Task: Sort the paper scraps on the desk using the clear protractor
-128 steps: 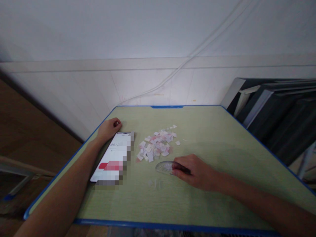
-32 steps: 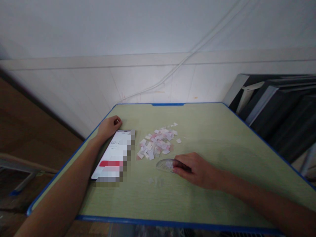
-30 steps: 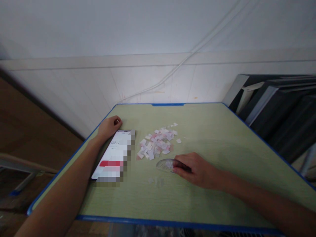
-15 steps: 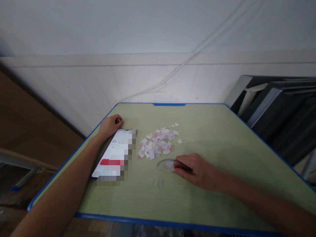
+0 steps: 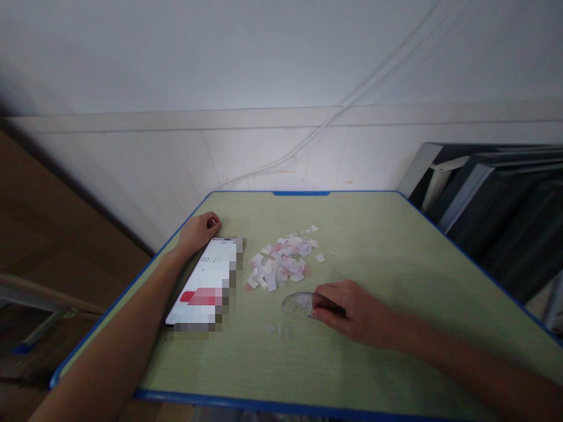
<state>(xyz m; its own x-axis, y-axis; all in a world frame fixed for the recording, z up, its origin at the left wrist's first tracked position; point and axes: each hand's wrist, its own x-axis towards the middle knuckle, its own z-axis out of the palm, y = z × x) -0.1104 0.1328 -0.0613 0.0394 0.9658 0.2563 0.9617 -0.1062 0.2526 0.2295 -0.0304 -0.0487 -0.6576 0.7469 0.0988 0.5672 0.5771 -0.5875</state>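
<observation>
My right hand [image 5: 352, 310] grips one end of a clear half-round protractor [image 5: 297, 303], held just above or against the green tabletop [image 5: 396, 234]; which of the two I cannot tell. Beyond the protractor lies a loose heap of small white and pink paper scraps [image 5: 281, 261], with a few strays on its far and right sides. Curled at the table's left side is my left hand [image 5: 197, 230], its fingers closed. A pale fleck shows inside the curl, too small to name. Beside that forearm lies a phone [image 5: 204, 275], its lit screen partly blurred out.
A blue rim [image 5: 233, 403] runs around the table. Faint pale marks [image 5: 279, 331] show on the surface in front of the protractor. Behind stands a white wall with a cable [image 5: 308, 138]. Dark flat panels [image 5: 505, 205] lean at the right, and a brown board [image 5: 57, 205] is at the left.
My view has tilted up a little, so the table sits lower in the picture. Both hands, the protractor and the paper scraps keep nearly the same places on the table.
</observation>
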